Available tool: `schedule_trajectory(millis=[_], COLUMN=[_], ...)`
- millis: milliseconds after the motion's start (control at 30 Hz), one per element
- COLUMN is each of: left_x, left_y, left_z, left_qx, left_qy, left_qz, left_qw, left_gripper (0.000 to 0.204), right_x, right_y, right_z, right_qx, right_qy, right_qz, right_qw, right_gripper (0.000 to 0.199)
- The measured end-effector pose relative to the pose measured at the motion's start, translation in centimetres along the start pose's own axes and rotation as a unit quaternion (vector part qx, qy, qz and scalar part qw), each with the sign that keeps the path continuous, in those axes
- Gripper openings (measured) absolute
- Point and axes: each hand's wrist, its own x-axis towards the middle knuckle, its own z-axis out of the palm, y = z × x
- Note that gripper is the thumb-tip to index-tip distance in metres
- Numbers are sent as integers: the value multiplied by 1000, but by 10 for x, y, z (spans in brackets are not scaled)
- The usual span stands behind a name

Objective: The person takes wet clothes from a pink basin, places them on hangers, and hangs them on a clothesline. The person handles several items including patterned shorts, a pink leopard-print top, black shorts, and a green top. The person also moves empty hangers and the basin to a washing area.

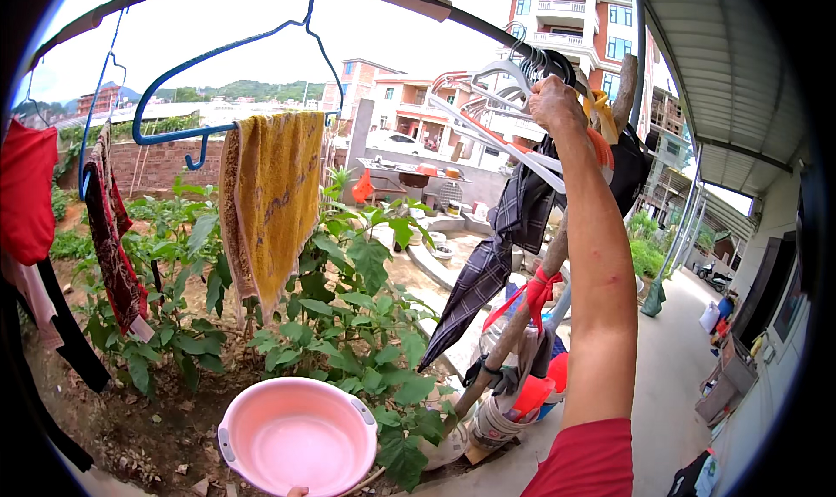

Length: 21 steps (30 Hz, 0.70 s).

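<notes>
My right hand is raised to the metal pole, its fingers closed on a white clothes hanger in a cluster of several hangers. A folded dark checked umbrella hangs below that hand. At the lower edge, a fingertip of my left hand shows over the near rim of a pink plastic basin; the rest of that hand is out of sight. No contents show in the basin. A blue hanger carries a yellow-brown towel.
Dark red patterned cloth and a red garment hang at the left. Leafy plants grow below. A wooden post with a red tie stands right of them, near buckets. A concrete walkway runs along the building.
</notes>
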Motion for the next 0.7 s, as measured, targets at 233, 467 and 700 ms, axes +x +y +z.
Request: schedule_trajectory(millis=[233,467,700], left_x=[-6,-19,-68], left_y=[-2,12,9], left_z=[36,57,55], left_qx=[-5,62,112], left_qy=[0,-129,-175], left_qz=[-18,-20,-5], left_qw=[1000,989,978], left_gripper=[42,54,50], right_x=[1,-27,-208], right_y=[3,34,60], right_z=[4,19,-21], right_qx=[-46,-109,74], right_qy=[-48,370,185], right_qz=[-23,-315,-448], right_qw=[998,867,871], right_gripper=[25,29,26])
